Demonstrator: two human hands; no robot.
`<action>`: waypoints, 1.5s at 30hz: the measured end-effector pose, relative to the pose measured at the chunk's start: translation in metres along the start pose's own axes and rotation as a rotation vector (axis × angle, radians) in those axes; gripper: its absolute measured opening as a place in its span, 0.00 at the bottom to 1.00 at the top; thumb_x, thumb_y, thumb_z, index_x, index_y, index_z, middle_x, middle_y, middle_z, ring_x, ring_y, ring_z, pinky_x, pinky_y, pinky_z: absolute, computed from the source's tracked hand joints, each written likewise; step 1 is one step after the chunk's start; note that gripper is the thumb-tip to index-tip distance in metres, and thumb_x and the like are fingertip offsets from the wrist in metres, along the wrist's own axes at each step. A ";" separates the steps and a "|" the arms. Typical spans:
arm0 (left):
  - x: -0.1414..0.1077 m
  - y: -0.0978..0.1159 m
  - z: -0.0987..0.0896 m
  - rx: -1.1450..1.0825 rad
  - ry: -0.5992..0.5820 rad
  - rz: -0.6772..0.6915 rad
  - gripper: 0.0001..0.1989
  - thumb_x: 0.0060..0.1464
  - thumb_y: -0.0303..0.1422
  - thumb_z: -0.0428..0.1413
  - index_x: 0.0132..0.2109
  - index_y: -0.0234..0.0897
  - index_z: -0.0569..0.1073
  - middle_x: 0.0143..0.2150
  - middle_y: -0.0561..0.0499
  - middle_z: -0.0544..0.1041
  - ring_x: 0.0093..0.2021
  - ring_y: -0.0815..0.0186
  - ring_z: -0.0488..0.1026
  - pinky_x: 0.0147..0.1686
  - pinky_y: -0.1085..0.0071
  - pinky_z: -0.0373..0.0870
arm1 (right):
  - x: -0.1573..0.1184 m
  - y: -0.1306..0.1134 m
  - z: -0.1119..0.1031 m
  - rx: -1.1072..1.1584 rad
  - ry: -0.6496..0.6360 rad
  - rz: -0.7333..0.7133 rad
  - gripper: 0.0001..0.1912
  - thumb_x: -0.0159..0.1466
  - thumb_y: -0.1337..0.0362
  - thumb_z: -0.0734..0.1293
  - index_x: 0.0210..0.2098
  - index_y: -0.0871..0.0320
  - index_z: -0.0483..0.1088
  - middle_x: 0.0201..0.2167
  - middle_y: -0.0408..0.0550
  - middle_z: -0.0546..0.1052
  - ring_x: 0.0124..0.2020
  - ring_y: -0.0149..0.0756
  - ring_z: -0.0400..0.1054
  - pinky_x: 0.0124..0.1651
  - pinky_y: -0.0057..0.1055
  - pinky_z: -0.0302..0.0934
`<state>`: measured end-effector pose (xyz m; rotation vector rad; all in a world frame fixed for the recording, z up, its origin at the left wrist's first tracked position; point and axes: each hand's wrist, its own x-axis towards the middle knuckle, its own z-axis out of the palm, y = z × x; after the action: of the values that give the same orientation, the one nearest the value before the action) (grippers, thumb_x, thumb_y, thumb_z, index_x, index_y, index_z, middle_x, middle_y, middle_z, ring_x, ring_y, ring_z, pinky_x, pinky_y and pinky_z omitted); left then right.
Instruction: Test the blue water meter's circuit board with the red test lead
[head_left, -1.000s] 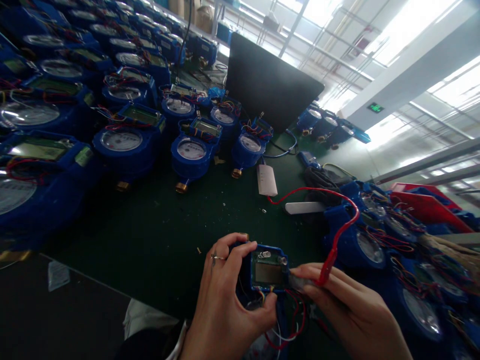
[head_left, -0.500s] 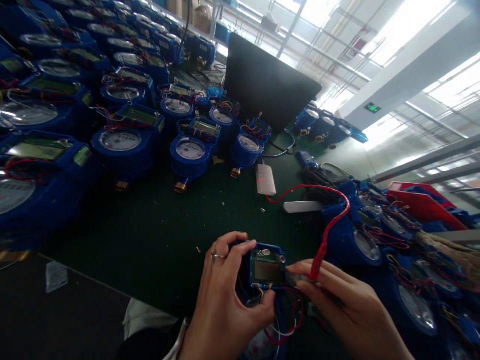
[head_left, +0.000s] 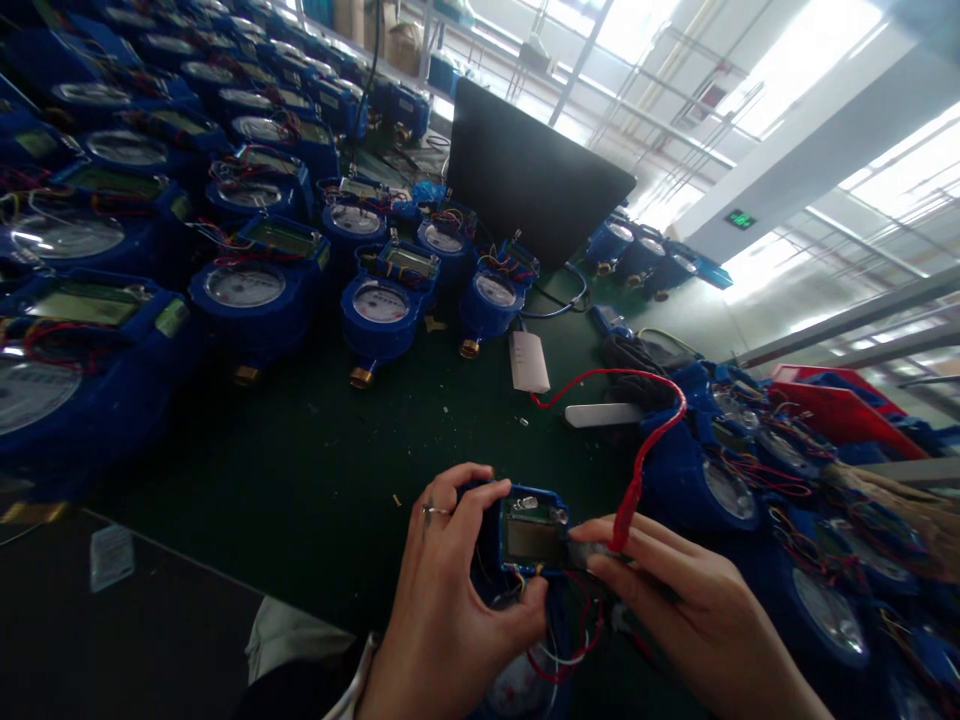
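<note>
My left hand (head_left: 457,590) is wrapped round the blue housing of a water meter (head_left: 534,535), thumb at its lower edge and fingers at its upper left. The housing shows a grey display and a green board. In my right hand (head_left: 667,590) is a small grey connector (head_left: 589,552), pinched at the housing's right side. A red cable (head_left: 643,450) runs from it to a white box (head_left: 529,362). Red and white wires (head_left: 581,650) loop below the housing, over the meter's round dial, which is partly hidden.
Rows of blue meters (head_left: 379,320) stand at the left and back. A dark laptop screen (head_left: 532,165) rises behind them. More meters (head_left: 731,490) crowd the right, near a pale flat strip (head_left: 604,415) and a red bin (head_left: 847,410).
The red lights on the white box no longer show. My right hand and the red cable have shifted slightly left; the view has tilted a little.
</note>
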<state>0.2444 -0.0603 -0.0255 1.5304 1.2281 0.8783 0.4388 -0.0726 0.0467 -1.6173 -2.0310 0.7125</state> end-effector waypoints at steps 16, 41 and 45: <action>0.000 -0.001 -0.001 -0.002 -0.006 -0.008 0.27 0.46 0.28 0.61 0.55 0.45 0.67 0.59 0.44 0.63 0.60 0.49 0.64 0.57 0.47 0.66 | 0.001 0.002 0.002 0.009 0.017 0.008 0.07 0.67 0.64 0.65 0.37 0.55 0.77 0.31 0.46 0.80 0.28 0.33 0.75 0.27 0.20 0.69; -0.001 0.003 -0.001 -0.028 0.025 -0.025 0.27 0.45 0.27 0.60 0.54 0.45 0.67 0.59 0.46 0.63 0.60 0.51 0.62 0.57 0.48 0.65 | -0.006 0.007 0.007 0.019 0.096 0.009 0.06 0.66 0.65 0.66 0.38 0.54 0.77 0.33 0.45 0.80 0.31 0.34 0.77 0.30 0.21 0.71; -0.001 0.004 -0.001 -0.032 0.025 -0.028 0.27 0.46 0.27 0.60 0.54 0.45 0.67 0.59 0.46 0.62 0.60 0.51 0.62 0.57 0.48 0.65 | -0.005 0.007 0.007 0.022 0.094 0.008 0.07 0.66 0.66 0.66 0.38 0.54 0.77 0.33 0.45 0.80 0.32 0.34 0.77 0.31 0.21 0.71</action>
<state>0.2444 -0.0613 -0.0218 1.4773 1.2444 0.8973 0.4407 -0.0771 0.0371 -1.6167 -1.9449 0.6463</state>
